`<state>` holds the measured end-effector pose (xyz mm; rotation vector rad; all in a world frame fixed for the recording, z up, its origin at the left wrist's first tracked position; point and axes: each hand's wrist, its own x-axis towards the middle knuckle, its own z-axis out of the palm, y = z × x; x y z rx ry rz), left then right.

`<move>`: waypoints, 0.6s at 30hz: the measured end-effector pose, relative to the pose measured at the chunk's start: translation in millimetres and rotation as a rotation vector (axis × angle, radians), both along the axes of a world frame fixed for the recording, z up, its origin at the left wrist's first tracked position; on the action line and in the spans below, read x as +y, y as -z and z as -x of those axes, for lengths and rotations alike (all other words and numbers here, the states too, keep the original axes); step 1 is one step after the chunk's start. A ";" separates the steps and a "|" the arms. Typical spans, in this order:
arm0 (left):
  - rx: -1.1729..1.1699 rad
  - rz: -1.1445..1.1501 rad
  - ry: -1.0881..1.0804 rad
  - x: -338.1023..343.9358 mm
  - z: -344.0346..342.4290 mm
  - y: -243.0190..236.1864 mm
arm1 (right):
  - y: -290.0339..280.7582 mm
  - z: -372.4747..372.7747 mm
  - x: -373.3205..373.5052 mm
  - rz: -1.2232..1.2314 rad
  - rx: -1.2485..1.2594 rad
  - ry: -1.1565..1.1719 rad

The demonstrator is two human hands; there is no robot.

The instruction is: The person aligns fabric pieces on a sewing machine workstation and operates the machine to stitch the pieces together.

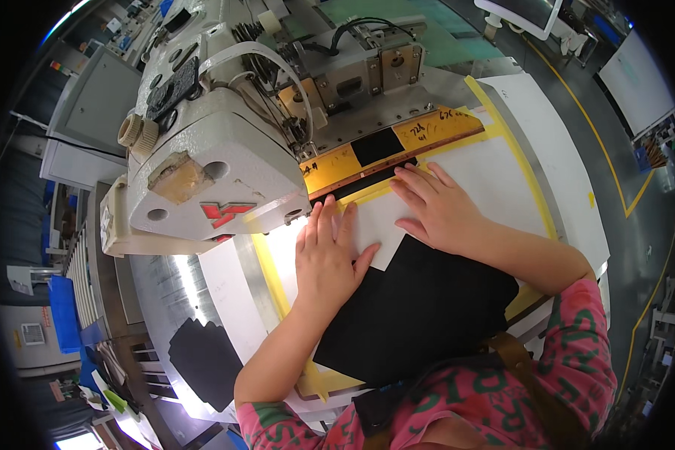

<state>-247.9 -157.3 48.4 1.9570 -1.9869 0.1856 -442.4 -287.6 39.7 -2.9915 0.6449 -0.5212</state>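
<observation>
Grey floor (566, 112) at two o'clock, yellow line (628, 211) bending at three; white board (641, 82) at two; pale cabinet (101, 105), bright strip light (65, 20) at ten; blue bin (64, 315) at eight.

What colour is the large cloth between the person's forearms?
The cloth is plain black; it shows best in the head view.

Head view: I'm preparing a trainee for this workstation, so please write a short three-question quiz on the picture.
1. Which of the person's hands is nearer the white machine head?
2. True or false: the right hand is gripping a tool.
3. Fill in the colour: the large sheet just in front of the person's body is ____.

Key:
1. The left hand.
2. False; its fingers are spread, with no tool in view.
3. Black.
</observation>
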 end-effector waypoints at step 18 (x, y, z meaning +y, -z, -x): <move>0.327 -0.254 0.179 50.4 37.3 -44.7 | -72.2 36.3 49.0 -0.597 0.274 -0.261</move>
